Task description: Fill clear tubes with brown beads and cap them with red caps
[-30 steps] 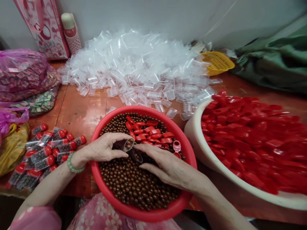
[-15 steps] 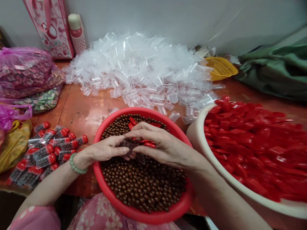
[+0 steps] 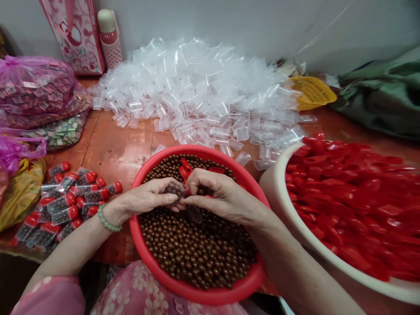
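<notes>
My left hand point(image 3: 157, 192) is closed around a small clear plastic container point(image 3: 175, 190) with brown balls inside, held over the red basin point(image 3: 144, 258). At the container's right end, my right hand point(image 3: 213, 192) is closed in a pinch on a red cap point(image 3: 188, 189), mostly hidden by the fingers. Glossy brown balls point(image 3: 193, 249) fill the basin. More red caps point(image 3: 185, 168) lie on the balls behind my right hand. Below the fingertips, a clear container point(image 3: 194, 215) rests on the balls.
Left of the basin lie several filled, red-capped containers point(image 3: 65, 203). Clear containers point(image 3: 197, 87) are heaped behind. A white tub point(image 3: 278, 179) of red caps point(image 3: 354, 205) stands at right. Purple bags point(image 3: 36, 92), a flask point(image 3: 110, 39) and a yellow basket point(image 3: 315, 91) are farther back.
My right fingers have drawn back from over the container and curled into a pinch at its end, on a red cap. The left hand has turned the container, now showing balls inside.
</notes>
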The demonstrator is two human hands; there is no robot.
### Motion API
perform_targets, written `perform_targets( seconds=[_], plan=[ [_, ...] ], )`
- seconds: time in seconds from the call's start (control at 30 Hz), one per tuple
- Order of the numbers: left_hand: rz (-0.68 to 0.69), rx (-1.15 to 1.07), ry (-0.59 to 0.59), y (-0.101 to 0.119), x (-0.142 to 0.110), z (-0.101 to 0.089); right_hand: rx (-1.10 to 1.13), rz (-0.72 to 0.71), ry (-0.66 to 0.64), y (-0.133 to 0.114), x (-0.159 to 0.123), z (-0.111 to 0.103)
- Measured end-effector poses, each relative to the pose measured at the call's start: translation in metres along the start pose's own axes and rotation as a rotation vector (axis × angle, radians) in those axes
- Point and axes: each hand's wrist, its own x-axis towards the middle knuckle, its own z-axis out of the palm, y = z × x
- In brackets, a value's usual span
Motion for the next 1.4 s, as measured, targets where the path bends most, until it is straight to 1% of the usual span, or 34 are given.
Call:
perform_targets(
  seconds=[0.13, 0.27, 0.3, 0.33, 0.37, 0.43, 0.47, 0.53, 0.57, 0.63, 0.73, 0.83, 0.93, 1.0, 1.03, 1.07, 1.13, 1.2, 1.23, 1.3, 1.4],
  plan=[
    [0.004, -0.1, 0.058, -0.001, 0.001, 0.0, -0.038, 0.072, -0.124, -0.009, -0.018, -0.007],
    [-0.003, -0.136, 0.122, 0.0, 0.003, 0.0, -0.047, 0.159, -0.346, -0.016, -0.037, -0.022],
    [0.0, -0.132, 0.127, 0.0, 0.004, 0.0, -0.036, 0.173, -0.374, -0.016, -0.039, -0.025],
    [0.004, -0.127, 0.131, 0.001, 0.004, 0.0, -0.028, 0.186, -0.366, -0.015, -0.039, -0.028],
    [0.008, -0.12, 0.139, 0.001, 0.005, 0.001, -0.03, 0.199, -0.319, -0.013, -0.038, -0.029],
    [0.018, -0.098, 0.169, 0.002, 0.005, 0.001, -0.085, 0.218, -0.159, -0.007, -0.029, -0.03],
    [0.029, -0.081, 0.198, 0.002, 0.005, 0.001, -0.142, 0.223, -0.077, -0.004, -0.023, -0.029],
    [0.069, -0.056, 0.276, 0.002, 0.006, 0.002, -0.307, 0.227, 0.022, 0.002, -0.01, -0.024],
    [0.092, -0.05, 0.318, 0.002, 0.006, 0.001, -0.402, 0.233, 0.035, 0.004, -0.003, -0.02],
    [0.136, -0.059, 0.388, 0.001, 0.007, 0.001, -0.6, 0.266, 0.014, 0.005, 0.011, -0.011],
    [0.173, -0.083, 0.431, 0.0, 0.009, 0.001, -0.839, 0.35, -0.056, 0.004, 0.028, 0.004],
    [0.187, -0.092, 0.44, 0.0, 0.01, 0.0, -0.915, 0.388, -0.057, 0.003, 0.039, 0.015],
    [0.201, -0.074, 0.444, -0.001, 0.01, 0.0, -0.907, 0.375, -0.034, 0.006, 0.041, 0.016],
    [0.22, -0.044, 0.446, -0.003, 0.011, -0.001, -0.797, 0.357, 0.042, 0.012, 0.038, 0.012],
    [0.224, -0.026, 0.449, -0.003, 0.011, -0.001, -0.674, 0.344, 0.109, 0.016, 0.037, 0.01],
    [0.219, -0.008, 0.453, -0.004, 0.011, 0.0, -0.502, 0.326, 0.197, 0.02, 0.035, 0.007],
    [0.179, 0.016, 0.463, -0.004, 0.011, 0.001, -0.08, 0.275, 0.389, 0.025, 0.033, 0.005],
    [0.13, 0.02, 0.474, -0.003, 0.011, 0.003, 0.301, 0.23, 0.533, 0.027, 0.034, 0.006],
    [0.114, 0.021, 0.475, -0.003, 0.011, 0.004, 0.434, 0.216, 0.573, 0.027, 0.035, 0.008],
    [0.101, 0.021, 0.472, -0.003, 0.011, 0.005, 0.588, 0.207, 0.594, 0.023, 0.037, 0.011],
    [0.127, -0.014, 0.495, -0.004, 0.011, 0.006, 0.635, 0.196, 0.602, 0.016, 0.035, 0.014]
  ],
)
